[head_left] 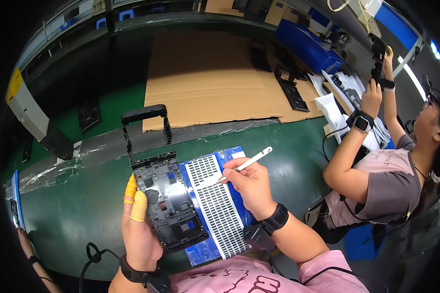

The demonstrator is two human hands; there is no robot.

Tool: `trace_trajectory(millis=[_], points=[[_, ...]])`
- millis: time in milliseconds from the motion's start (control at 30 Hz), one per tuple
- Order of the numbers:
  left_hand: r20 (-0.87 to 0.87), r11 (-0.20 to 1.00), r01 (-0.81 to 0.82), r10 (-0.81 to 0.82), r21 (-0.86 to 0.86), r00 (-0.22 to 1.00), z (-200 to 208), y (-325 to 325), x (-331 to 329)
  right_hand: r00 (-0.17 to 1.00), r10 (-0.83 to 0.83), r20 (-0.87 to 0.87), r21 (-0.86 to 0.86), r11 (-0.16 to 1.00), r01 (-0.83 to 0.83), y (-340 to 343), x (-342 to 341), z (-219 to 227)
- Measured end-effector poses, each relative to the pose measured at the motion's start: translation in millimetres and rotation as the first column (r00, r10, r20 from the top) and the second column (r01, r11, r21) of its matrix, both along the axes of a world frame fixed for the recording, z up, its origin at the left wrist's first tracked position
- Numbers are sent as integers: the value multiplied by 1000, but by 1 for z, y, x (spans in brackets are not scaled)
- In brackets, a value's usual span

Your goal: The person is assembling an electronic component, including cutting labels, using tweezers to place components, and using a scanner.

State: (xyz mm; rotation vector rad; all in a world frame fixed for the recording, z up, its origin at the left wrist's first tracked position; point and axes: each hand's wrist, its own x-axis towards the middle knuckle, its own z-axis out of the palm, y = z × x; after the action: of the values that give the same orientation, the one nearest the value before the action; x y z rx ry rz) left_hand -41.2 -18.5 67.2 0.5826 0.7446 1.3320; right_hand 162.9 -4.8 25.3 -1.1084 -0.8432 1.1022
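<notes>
My left hand (138,227), with yellow finger cots on its thumb and a finger, is closed on the left edge of a black plastic housing (173,207). The housing is tilted, and its frame-like handle (144,113) points away from me. In my right hand (254,188) is a slim white pen-shaped tool (254,158), pinched between thumb and fingers. Its thin tip is at a white sheet (217,207) with rows of small dark rectangular pieces. That sheet lies on a blue board (236,195), just right of the housing.
Brown cardboard (205,83) covers the bench beyond, with another black housing (292,93) on it. At right a person (376,190) holds up a black part (377,56). A grey post (29,110) stands at left. Cables run by both my wrists.
</notes>
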Motion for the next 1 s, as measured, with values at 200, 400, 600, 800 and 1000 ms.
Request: trace_trajectory(millis=[200,400,600,800,1000], points=[[96,998,59,-59,1,994,2,1,4,999,20,34,-71,997,-18,1,3,-1],[168,995,98,-91,-36,982,0,-3,-3,995,74,-71,-39,996,-77,-3,7,4],[243,990,134,-118,-50,963,-6,-3,0,967,239,-85,9,971,-239,-44,-32,56],[254,989,147,-135,-31,958,-2,-5,-5,962,269,46,-69,962,-265,-47,-57,46],[281,988,154,-141,-25,949,-4,-5,-8,958,283,-35,23,959,-283,-47,-60,45]])
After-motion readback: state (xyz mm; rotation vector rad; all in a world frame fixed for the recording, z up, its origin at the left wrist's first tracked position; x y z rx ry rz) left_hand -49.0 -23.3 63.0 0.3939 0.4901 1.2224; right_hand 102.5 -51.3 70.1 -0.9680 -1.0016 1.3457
